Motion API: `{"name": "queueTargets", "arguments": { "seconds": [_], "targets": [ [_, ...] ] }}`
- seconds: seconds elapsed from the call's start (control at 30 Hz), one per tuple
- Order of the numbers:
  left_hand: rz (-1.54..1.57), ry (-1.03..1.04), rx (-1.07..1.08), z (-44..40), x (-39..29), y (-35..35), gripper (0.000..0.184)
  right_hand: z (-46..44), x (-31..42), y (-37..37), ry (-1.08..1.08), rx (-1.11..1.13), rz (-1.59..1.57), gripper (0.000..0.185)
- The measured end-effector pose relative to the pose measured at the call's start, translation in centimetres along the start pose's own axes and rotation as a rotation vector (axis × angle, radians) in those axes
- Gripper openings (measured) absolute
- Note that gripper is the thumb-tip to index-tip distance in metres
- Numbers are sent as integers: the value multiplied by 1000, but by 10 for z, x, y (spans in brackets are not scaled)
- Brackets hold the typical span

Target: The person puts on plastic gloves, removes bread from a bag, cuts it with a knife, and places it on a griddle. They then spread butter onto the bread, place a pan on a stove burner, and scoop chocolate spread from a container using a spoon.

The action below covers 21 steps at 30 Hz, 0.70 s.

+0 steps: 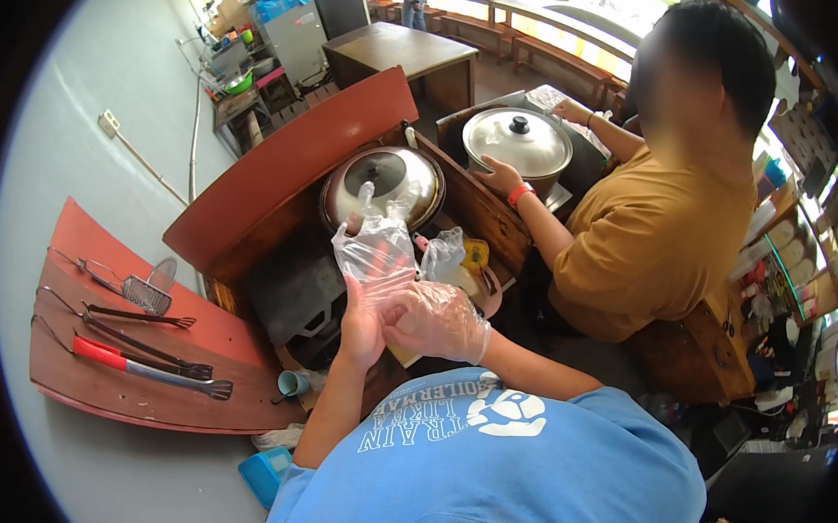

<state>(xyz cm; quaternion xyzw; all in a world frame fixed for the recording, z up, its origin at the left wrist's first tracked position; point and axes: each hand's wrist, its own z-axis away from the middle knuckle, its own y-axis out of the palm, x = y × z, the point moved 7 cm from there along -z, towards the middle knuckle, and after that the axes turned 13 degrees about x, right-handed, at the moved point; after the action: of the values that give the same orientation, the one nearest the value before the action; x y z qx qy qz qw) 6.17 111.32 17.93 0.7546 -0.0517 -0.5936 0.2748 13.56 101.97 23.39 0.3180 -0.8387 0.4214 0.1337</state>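
Note:
My left hand [365,329] is raised with its fingers stretched out inside a clear plastic glove [375,246]. The glove covers the fingers and upper palm, and its loose tips stick up past them. My right hand [440,323] wears another clear glove. Its fingers are closed on the lower edge of the left glove, at the left palm. Just beyond my hands stands a wide pan with a metal and glass lid [385,181]. A crumpled clear plastic bag [445,253] and a yellow item [475,255] lie to the right of the gloves.
A co-worker in a mustard shirt [658,239] stands at right, one hand by a large lidded pot [518,144]. Tongs [152,370] and a wire strainer [146,292] hang on a red board [165,405] at left. A blue cup [292,383] sits below my left arm.

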Motion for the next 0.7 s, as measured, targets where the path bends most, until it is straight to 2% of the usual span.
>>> {"name": "queueTargets", "arguments": {
  "seconds": [0.07, 0.17, 0.23, 0.37, 0.47, 0.53, 0.6, 0.63, 0.67, 0.7],
  "targets": [
    [-26, -18, 4, 4, 5, 0, 89, 6, -8, 10, 95, -27, 55, 21],
    [115, -38, 32, 10, 15, 1, 85, 11, -10, 16, 123, -121, 100, 17],
    [184, -116, -39, 15, 25, -2, 81, 12, -10, 19, 133, -122, 153, 16],
    [246, -155, -55, 22, 25, -10, 76, 11, -3, 22, 57, -127, 251, 14],
    [229, -154, -121, 27, 24, -21, 71, 4, 3, 24, 20, -107, 173, 15],
    [230, -178, -146, 32, 24, -19, 65, 3, -3, 41, 49, -1, 220, 12],
    [258, -167, -245, 45, 34, -33, 61, -12, 3, 42, 156, 133, 7, 16],
    [320, -53, -254, 48, 38, -38, 59, -21, 8, 47, 212, 258, -77, 16],
    [368, 66, -255, 54, 39, -44, 57, -25, 8, 59, 159, 320, -66, 14],
    [318, 173, -353, 67, 30, -46, 57, -31, 13, 70, 141, 362, -159, 11]
  ]
}}
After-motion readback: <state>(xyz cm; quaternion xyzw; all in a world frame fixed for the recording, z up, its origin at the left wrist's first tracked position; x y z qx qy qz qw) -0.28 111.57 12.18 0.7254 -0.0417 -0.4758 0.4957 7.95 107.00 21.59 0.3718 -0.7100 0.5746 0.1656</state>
